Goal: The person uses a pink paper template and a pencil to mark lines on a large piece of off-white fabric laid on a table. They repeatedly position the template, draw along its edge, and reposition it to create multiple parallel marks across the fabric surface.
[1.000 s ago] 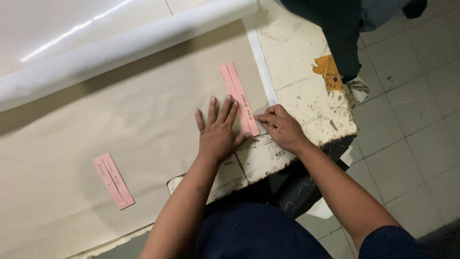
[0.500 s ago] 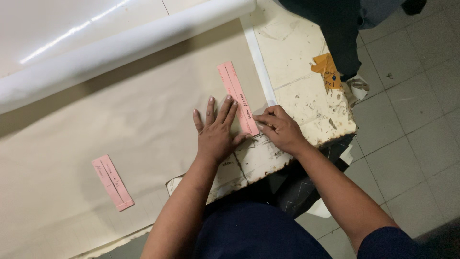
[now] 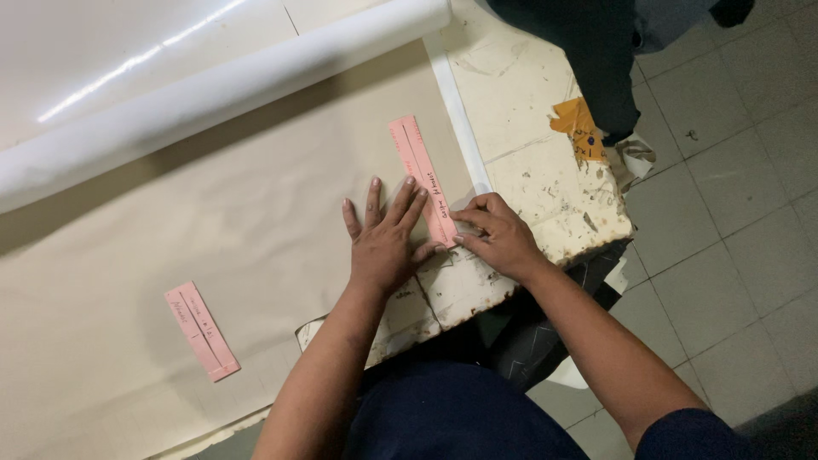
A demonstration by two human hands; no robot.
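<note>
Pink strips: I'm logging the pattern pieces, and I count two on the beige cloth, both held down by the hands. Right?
Not quite. The head view shows both hands, left hand and right hand, on one pink strip; the other pink strip lies untouched.

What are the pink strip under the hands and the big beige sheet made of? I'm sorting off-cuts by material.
The long pink strip looks like thin matte card or paper: it lies flat, with crisp edges and handwriting on it. The left hand presses on it and the right hand pinches its lower end. The wide beige sheet seems to be matte fabric or heavy paper, with soft creases; I cannot tell which.
</note>
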